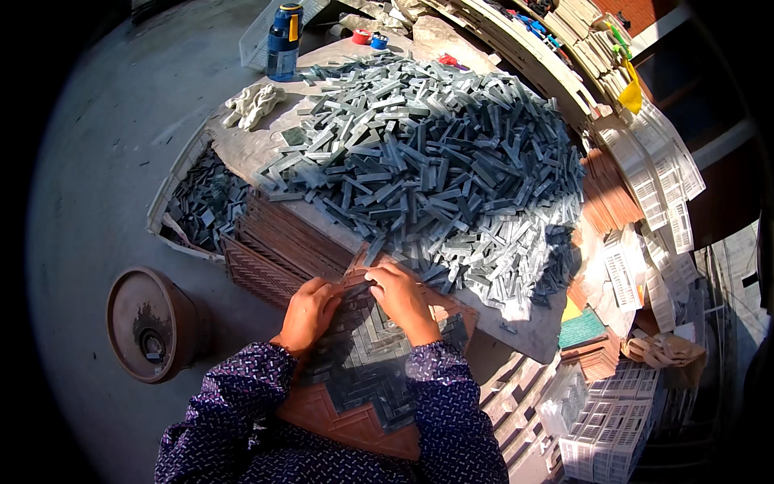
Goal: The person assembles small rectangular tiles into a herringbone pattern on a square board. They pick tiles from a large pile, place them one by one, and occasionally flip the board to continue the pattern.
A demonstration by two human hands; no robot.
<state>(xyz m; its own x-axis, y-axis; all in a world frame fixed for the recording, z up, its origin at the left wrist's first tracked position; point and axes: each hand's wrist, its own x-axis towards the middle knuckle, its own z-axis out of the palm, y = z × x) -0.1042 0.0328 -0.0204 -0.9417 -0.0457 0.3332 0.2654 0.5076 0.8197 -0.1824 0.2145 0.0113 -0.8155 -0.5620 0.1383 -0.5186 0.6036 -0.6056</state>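
A reddish-brown tray with a herringbone pattern of grooves lies in front of me. Dark grey-green stone strips fill its middle in zigzag rows, while the near end shows bare grooves. My right hand is at the tray's far end, thumb and fingers pinched on a small dark strip, mostly hidden by the fingers. Close to its left, my left hand rests over the tray's far left edge with bent fingers drawn together; anything under its fingertips is hidden. Just beyond both hands spreads a big heap of loose stone strips.
Stacked brown trays stand left of my hands, beside a crate of dark chips. A bottle and white gloves lie beyond. A round brown drum stands on the floor; white plastic baskets are at right.
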